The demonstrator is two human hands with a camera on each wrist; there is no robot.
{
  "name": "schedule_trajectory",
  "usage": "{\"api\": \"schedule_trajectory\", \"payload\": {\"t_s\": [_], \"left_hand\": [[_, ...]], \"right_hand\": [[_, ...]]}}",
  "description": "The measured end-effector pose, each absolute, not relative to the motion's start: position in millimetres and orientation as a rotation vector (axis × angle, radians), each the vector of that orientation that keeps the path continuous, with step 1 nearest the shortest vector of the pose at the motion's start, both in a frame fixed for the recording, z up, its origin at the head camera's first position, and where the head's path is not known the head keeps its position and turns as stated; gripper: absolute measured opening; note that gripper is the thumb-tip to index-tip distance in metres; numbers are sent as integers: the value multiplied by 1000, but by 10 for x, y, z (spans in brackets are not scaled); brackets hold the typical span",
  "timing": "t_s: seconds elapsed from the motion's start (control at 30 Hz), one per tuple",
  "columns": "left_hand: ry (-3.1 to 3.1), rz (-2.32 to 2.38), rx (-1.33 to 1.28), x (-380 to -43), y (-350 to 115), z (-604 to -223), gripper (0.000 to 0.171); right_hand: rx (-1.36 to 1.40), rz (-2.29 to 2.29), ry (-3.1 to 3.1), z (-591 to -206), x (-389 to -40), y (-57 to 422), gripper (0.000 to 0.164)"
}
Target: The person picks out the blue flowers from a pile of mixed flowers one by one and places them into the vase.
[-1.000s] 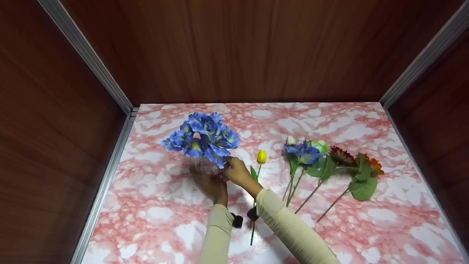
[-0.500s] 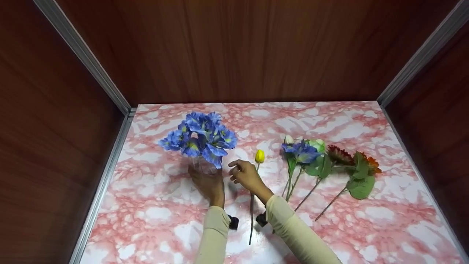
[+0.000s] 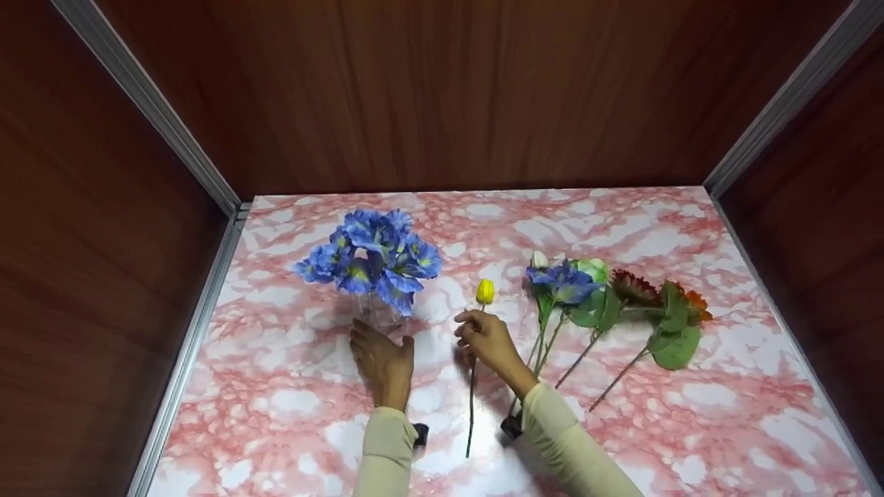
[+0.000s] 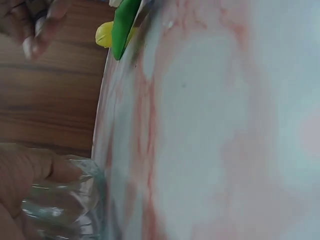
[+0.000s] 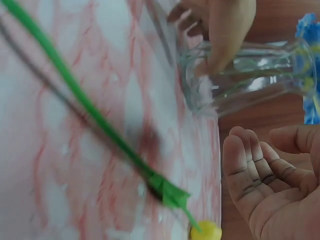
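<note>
A clear glass vase (image 3: 376, 314) stands at the left of the table, filled with blue flowers (image 3: 376, 252). My left hand (image 3: 383, 362) is right at the near side of the vase, fingers extended and thumb spread; the left wrist view has the thumb overlapping the glass (image 4: 65, 207). Over the stem of a yellow tulip (image 3: 485, 291) hovers my right hand (image 3: 490, 342), its fingers loosely bent with nothing in them. Below that hand, in the right wrist view, the tulip's green stem (image 5: 85, 102) lies along the table.
To the right lie a blue flower (image 3: 565, 281), a white bud (image 3: 539, 259), a pale green bloom (image 3: 592, 269), a dark red flower (image 3: 634, 286) and an orange flower (image 3: 696, 305) with leafy stems. Wood-grain panels (image 3: 442, 96) enclose the marbled table (image 3: 290, 442).
My right hand has left the blue flowers and moved right, to above the tulip. My left hand has loosened from round the vase and drawn slightly toward me.
</note>
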State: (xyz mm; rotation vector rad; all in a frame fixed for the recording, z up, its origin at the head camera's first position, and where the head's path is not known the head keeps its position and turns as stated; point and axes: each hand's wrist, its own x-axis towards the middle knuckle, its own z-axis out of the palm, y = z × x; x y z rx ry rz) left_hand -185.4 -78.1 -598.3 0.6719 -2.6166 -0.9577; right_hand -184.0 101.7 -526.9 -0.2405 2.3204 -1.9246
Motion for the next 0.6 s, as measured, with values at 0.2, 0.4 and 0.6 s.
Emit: {"api": "schedule_trajectory", "payload": {"t_s": [0.2,0.4,0.6], "left_hand": [[-2790,-731,636,-1698,-832,-5902,79],[-2774,-701,519,-1625,-794,-5822,56],[-2754,-782,406,-1565,-599,-5794,49]], "right_hand": [[-167,-2004,2283,-5564,-1832,1292,24],[-66,-2108,2209,-5723,-1761,1505,26],[68,-2109,2226,-5677,-1627,1638,23]]}}
